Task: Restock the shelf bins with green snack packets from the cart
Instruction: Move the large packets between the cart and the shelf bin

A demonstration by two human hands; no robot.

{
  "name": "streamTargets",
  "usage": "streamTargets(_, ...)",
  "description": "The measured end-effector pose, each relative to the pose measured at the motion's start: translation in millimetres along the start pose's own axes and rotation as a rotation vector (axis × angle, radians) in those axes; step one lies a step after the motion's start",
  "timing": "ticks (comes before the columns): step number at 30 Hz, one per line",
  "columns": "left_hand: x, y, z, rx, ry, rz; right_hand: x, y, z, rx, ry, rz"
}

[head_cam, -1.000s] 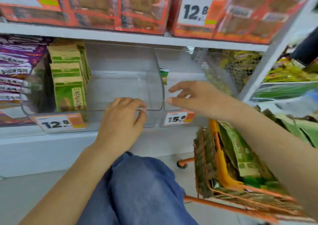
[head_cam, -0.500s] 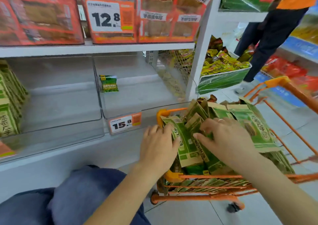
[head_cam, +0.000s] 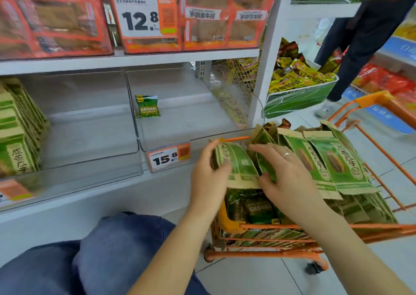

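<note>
Both my hands work the cart [head_cam: 371, 227]: left hand [head_cam: 209, 173] grips upright packets [head_cam: 236, 164], right hand [head_cam: 283, 177] flat against them; empty bin [head_cam: 180, 123] lies far-left.

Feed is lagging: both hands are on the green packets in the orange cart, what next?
Probably lift the gathered green paper packets, gripped by the left hand and steadied by the right hand, out of the orange wire cart, since the clear plastic bin has space.

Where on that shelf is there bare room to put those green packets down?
The right bin above the 15.8 price tag is nearly bare; only one small green packet stands near its left wall. The left bin is free from the stacked green packets rightward to the divider. The cart is crowded, both hands among packets.
</note>
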State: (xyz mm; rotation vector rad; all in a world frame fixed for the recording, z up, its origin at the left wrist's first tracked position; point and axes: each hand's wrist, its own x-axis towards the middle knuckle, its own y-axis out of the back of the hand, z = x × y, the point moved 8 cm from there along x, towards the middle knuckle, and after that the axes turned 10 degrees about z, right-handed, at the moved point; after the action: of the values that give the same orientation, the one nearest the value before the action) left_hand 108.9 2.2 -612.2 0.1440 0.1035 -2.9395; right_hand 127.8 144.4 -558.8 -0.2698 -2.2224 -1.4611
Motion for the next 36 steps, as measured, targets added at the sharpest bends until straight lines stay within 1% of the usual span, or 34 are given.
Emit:
streamTargets(1, 2, 15, 3, -0.108, 0.116, 0.018, 2, -3, -8, 0.046, 0.033, -0.037)
streamTargets(2, 2, 27, 8, -0.222, 0.234, -0.001, 4, -8, -18, 0.074, 0.080, -0.072)
streamTargets(3, 0, 35, 13, -0.326, 0.331, -0.062, 7, -12, -29, 0.106, 0.125, -0.087)
streamTargets(4, -4, 41, 21, -0.400, 0.395, -0.140, 11, -14, -39, 0.162, 0.132, -0.073)
streamTargets(5, -6, 51, 27, -0.400, 0.416, -0.193, 17, -13, -47, 0.262, 0.075, -0.050)
streamTargets(6, -5, 65, 31, -0.341, 0.404, -0.183, 23, -13, -53, 0.403, -0.030, -0.045)
streamTargets(8, 7, 107, 35, -0.172, 0.311, -0.012, 31, -23, -67, 0.746, -0.261, -0.123)
streamTargets(9, 13, 128, 38, -0.113, 0.260, 0.080, 34, -31, -76, 0.872, -0.334, -0.179)
streamTargets(10, 14, 144, 42, -0.065, 0.224, 0.137, 36, -37, -86, 0.944, -0.363, -0.223)
streamTargets(11, 15, 156, 45, -0.016, 0.195, 0.154, 38, -44, -99, 0.976, -0.365, -0.256)
streamTargets(13, 11, 168, 49, 0.047, 0.151, 0.126, 38, -61, -125, 1.008, -0.355, -0.316)
streamTargets(15, 6, 178, 53, 0.048, 0.060, 0.096, 35, -82, -151, 1.029, -0.346, -0.388)
streamTargets(16, 4, 188, 56, 0.040, -0.001, 0.118, 33, -93, -163, 1.035, -0.338, -0.426)
streamTargets(18, 4, 220, 56, 0.035, -0.096, 0.231, 34, -113, -189, 1.045, -0.301, -0.495)
streamTargets(20, 8, 250, 52, 0.031, -0.127, 0.288, 41, -132, -215, 1.048, -0.273, -0.562)
streamTargets(23, 20, 293, 51, 0.098, -0.184, 0.350, 63, -162, -255, 1.047, -0.245, -0.647)
streamTargets(26, 41, 341, 56, 0.251, -0.246, 0.477, 89, -188, -300, 1.072, -0.178, -0.624)
streamTargets(31, 69, 402, 80, 0.490, -0.392, 0.632, 121, -233, -360, 1.048, -0.060, -0.450)
streamTargets(33, 79, 418, 76, 0.566, -0.362, 0.648, 130, -252, -373, 0.956, -0.015, -0.420)
streamTargets(34, 84, 426, 72, 0.592, -0.330, 0.651, 132, -262, -377, 0.921, 0.000, -0.440)
streamTargets(36, 90, 434, 59, 0.706, -0.252, 0.641, 128, -281, -379, 0.812, 0.004, -0.558)
